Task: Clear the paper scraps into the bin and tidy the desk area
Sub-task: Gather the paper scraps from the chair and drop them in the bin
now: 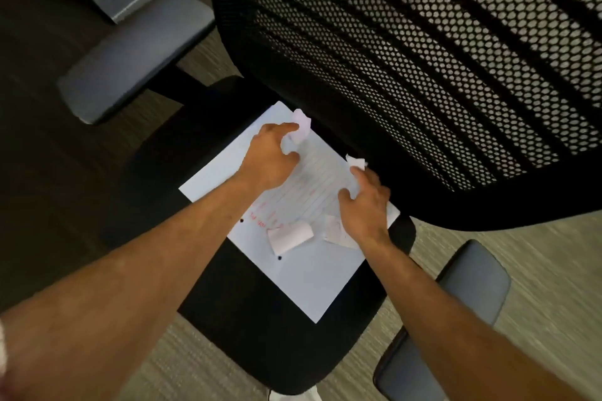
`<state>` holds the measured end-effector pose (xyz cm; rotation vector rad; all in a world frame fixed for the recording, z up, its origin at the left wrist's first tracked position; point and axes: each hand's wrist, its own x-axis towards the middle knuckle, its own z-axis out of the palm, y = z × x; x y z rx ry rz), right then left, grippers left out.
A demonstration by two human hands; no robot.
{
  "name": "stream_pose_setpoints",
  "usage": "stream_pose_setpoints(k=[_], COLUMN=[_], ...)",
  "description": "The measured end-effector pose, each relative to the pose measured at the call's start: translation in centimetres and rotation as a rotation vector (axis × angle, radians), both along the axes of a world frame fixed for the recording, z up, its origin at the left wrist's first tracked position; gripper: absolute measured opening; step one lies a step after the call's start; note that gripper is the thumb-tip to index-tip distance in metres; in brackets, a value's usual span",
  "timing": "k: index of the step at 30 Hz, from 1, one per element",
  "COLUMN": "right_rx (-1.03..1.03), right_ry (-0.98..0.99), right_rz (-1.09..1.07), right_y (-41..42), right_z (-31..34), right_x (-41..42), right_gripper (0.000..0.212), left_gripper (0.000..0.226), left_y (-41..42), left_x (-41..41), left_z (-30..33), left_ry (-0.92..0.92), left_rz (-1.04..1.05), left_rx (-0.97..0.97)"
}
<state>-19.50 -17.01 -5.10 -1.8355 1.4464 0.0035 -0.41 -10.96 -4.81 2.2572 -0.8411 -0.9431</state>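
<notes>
Pinching crumpled scraps, left hand (268,158) grips one (301,127), right hand (366,205) another (355,162).

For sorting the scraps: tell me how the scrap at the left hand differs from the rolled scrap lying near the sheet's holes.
The crumpled scrap is balled up; the rolled scrap is a loose curl. The crumpled scrap is pinched by the left hand; the rolled scrap lies untouched. The crumpled scrap sits by the chair back, the rolled scrap nearer the person. Both are white and on the sheet.
</notes>
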Motion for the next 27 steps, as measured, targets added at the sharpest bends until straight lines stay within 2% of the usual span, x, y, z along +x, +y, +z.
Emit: stream_pose_setpoints(k=[3, 7, 11, 13, 15, 17, 20, 23, 25, 27], right_rx=[-0.041, -0.108, 0.044, 0.106, 0.211, 0.276, 0.12, -0.061, -0.036, -0.032], right_ry=[-0.063, -0.249, -0.401, -0.405, -0.37, -0.275, -0.062, 0.145, 0.199, 0.258], right_rz=[0.0, -0.027, -0.176, -0.232, -0.27, -0.217, 0.021, 0.256, 0.317, 0.397], right_y=[-0.1, 0.4, 1.0, 1.3, 1.5, 1.9, 2.2, 2.6, 2.6, 2.6], right_z=[0.1, 1.2, 1.9, 1.7, 1.4, 1.1, 0.5, 0.1, 0.2, 0.1], right_x=[-0.1, -1.1, -2.3, -2.8, -3.1, -3.2, -3.2, -3.3, -3.5, -3.7], right_gripper=[0.05, 0.037, 0.022, 0.023, 0.028, 0.037, 0.042, 0.043, 0.05, 0.06], left_gripper=[0.056, 0.053, 0.042, 0.032, 0.023, 0.02, 0.017, 0.035, 0.055, 0.062], left_y=[-1.5, -2.5, -2.0, -1.1, -0.4, 0.4, 1.5, 2.1, 2.4, 3.2], left_x=[-0.1, -0.6, -1.0, -1.3, -1.6, -2.1, -2.8, -3.0, -2.8, -2.9], left_z=[-1.0, -1.1, -0.5, -0.3, -0.5, -0.4, -0.1, 0.9, 1.1, 1.4], left_ry=[-0.051, -0.158, -0.194, -0.179, -0.146, -0.168, -0.269, -0.184, -0.103, -0.069], left_rz=[-0.071, -0.075, 0.0, 0.067, 0.079, 0.005, -0.105, -0.13, -0.119, -0.162], left_rx=[0.089, 0.132, 0.059, 0.043, 0.108, 0.213, 0.155, 0.113, 0.073, 0.027])
